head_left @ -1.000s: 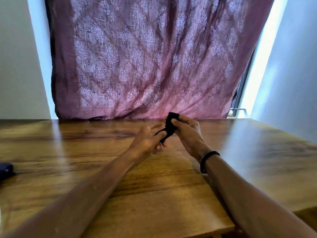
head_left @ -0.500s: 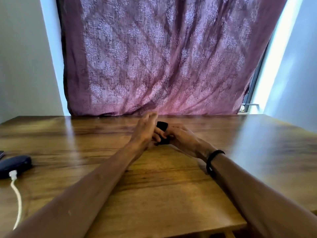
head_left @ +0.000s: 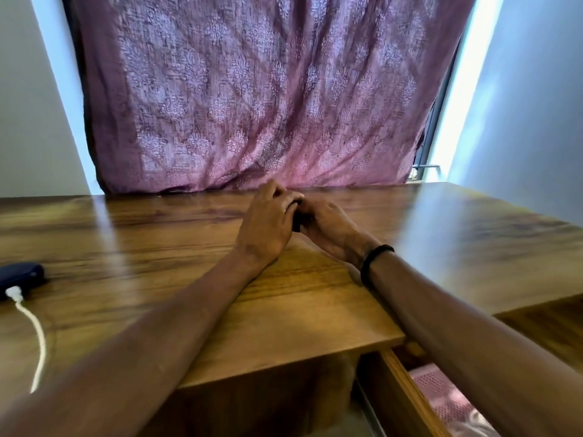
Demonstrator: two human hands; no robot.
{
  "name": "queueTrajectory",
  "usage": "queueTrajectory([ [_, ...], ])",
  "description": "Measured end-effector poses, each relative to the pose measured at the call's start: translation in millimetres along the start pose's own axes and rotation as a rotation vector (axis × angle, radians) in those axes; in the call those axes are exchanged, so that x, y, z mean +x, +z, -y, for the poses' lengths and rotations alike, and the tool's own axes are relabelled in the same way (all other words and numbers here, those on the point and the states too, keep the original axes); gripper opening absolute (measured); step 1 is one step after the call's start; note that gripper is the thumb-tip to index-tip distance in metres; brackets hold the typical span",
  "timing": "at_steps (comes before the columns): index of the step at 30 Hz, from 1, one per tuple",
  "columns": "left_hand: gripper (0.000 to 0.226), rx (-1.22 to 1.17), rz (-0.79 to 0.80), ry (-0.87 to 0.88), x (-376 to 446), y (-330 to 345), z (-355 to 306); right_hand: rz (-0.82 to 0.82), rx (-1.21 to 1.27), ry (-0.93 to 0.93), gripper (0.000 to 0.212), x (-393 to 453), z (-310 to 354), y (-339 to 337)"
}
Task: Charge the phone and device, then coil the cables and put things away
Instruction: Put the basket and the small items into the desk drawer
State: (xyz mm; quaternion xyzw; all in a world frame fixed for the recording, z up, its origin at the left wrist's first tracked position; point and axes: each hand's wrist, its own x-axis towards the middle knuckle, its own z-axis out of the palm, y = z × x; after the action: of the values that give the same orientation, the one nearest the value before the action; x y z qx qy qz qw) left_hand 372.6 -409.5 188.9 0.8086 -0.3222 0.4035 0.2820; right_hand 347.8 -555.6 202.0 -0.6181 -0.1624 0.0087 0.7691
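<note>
I see the wooden tabletop (head_left: 157, 247) w/ both hands at its far middle. Left hand (head_left: 268, 225) & right hand (head_left: 328, 225) are pressed together, fingers curled round a small black cable bundle (head_left: 296, 220) btwn them, mostly hidden. Dark device (head_left: 20, 277) at far left, white cable (head_left: 36, 339) plugged in.

A small black bundle, likely coiled cable (head_left: 296, 220), sits in the upper middle of the frame, mostly hidden between two hands. At the left edge lies a dark navy rounded device (head_left: 22, 275) flat on the wood, with a white plug and white cable (head_left: 39, 339) trailing toward the lower left.
</note>
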Motion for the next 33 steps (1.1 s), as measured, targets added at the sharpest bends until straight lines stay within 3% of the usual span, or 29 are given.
queueTrajectory([
  [2,0.027,0.026,0.012,-0.036,0.1,-2.6,3.2,-0.049,-0.017,0.018,0.035,-7.8,-4.3,0.4],
  [7,0.024,-0.222,0.141,0.006,-7.3,-15.4,-20.0,-0.217,-0.259,0.044,0.024,-45.6,-6.2,-25.2],
  [14,0.016,-0.549,0.307,-0.168,-18.5,-12.5,-67.4,-0.143,-0.46,0.075,0.016,-108.7,23.4,-57.0],
  [21,0.014,-0.616,0.202,-0.359,1.6,-4.6,-128.5,-0.146,-0.546,0.013,0.021,-148.1,82.2,-66.9],
  [24,0.019,-0.683,0.19,-0.414,20.7,10.0,-159.9,-0.211,-0.578,-0.01,0.021,-175.6,109.4,-76.0],
  [33,0.029,-0.936,0.411,-0.459,26.8,79.0,-279.5,-0.458,-0.775,0.046,0.023,-292.7,153.6,-133.7],
])
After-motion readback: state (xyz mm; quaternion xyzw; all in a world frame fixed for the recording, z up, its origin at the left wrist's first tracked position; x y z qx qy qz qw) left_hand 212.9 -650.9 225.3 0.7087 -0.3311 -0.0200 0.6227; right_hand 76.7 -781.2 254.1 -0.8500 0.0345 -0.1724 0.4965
